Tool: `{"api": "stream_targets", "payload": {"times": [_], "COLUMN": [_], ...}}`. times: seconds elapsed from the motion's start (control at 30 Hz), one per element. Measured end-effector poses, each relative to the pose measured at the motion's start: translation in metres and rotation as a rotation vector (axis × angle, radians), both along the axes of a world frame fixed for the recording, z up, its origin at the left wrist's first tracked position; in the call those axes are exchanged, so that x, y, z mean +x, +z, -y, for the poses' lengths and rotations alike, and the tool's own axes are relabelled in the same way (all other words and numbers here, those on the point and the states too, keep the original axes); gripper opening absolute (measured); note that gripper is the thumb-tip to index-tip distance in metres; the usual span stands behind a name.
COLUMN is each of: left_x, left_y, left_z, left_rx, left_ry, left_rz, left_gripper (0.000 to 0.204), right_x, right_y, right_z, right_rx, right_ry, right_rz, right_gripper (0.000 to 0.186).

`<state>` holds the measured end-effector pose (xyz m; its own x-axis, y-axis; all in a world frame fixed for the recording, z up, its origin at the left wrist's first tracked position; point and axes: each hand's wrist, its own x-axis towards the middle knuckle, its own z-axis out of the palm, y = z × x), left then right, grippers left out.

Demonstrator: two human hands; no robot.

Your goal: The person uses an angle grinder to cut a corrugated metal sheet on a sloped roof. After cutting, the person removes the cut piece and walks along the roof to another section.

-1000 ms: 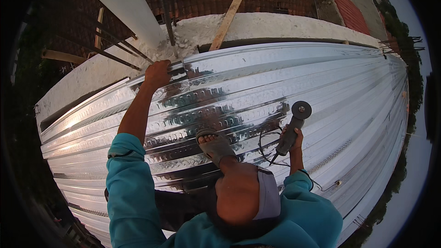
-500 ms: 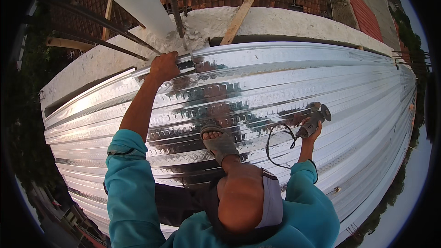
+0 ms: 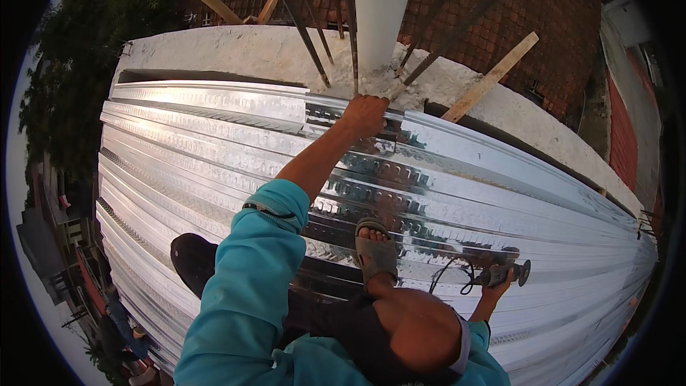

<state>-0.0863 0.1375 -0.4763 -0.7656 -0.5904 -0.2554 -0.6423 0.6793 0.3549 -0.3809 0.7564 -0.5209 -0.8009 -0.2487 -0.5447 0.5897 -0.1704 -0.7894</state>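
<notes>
My left hand (image 3: 366, 116) is closed over the upper edge of the ribbed metal decking sheet (image 3: 236, 118), close to where the steel bars meet the concrete; its fingertips are partly hidden. In my right hand (image 3: 494, 289) is a grey angle grinder (image 3: 500, 273). The grinder's disc (image 3: 525, 272) points away to the right, held above the sheets and apart from the edge. A black cord (image 3: 468, 279) loops from the tool's back end. My sandalled foot (image 3: 376, 254) rests on the shiny metal between both hands.
A rough concrete beam (image 3: 214, 53) runs along the far side, with a white pipe (image 3: 384, 7) and several upright steel bars (image 3: 351, 21) rising from it. A wooden plank (image 3: 493, 76) leans there. Beyond lies a tiled roof (image 3: 514, 21); trees and buildings sit far below at left.
The view has swung left, so the pipe and bars now stand nearer the middle. My left hand stays at the sheet's edge. The grinder is still in my right hand, its disc turned more sideways.
</notes>
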Motion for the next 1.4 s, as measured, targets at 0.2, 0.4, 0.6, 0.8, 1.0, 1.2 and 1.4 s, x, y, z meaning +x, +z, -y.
{"api": "stream_targets", "payload": {"times": [0.2, 0.4, 0.6, 0.8, 1.0, 1.2, 1.4], "left_x": [0.009, 0.007, 0.009, 0.009, 0.005, 0.003, 0.005], "left_y": [-0.007, -0.004, -0.010, -0.011, -0.012, 0.000, -0.001], "left_z": [-0.004, -0.004, -0.003, -0.002, 0.003, 0.001, 0.002], "left_rx": [-0.037, -0.034, -0.038, -0.008, 0.047, 0.082, 0.021], "left_ry": [0.013, 0.002, 0.014, 0.022, 0.036, 0.017, 0.009], "left_rz": [-0.104, -0.096, -0.140, -0.133, -0.079, -0.118, -0.141], "left_gripper": [0.035, 0.034, 0.035, 0.034, 0.037, 0.035, 0.035], "right_x": [-0.002, -0.005, 0.001, 0.000, -0.007, -0.010, -0.011], "right_y": [0.008, -0.008, -0.015, -0.008, 0.001, 0.013, 0.055], "right_z": [0.011, 0.014, 0.020, 0.015, 0.017, 0.003, 0.069], "right_rx": [0.159, 0.412, 0.509, 0.559, 0.441, 0.839, 1.906], "right_ry": [0.158, 0.006, -0.198, -0.073, -0.057, 0.001, 0.584], "right_rz": [0.113, 0.118, 0.042, 0.082, 0.238, 0.043, -1.013], "right_gripper": [0.045, 0.056, 0.061, 0.061, 0.058, 0.057, 0.068]}}
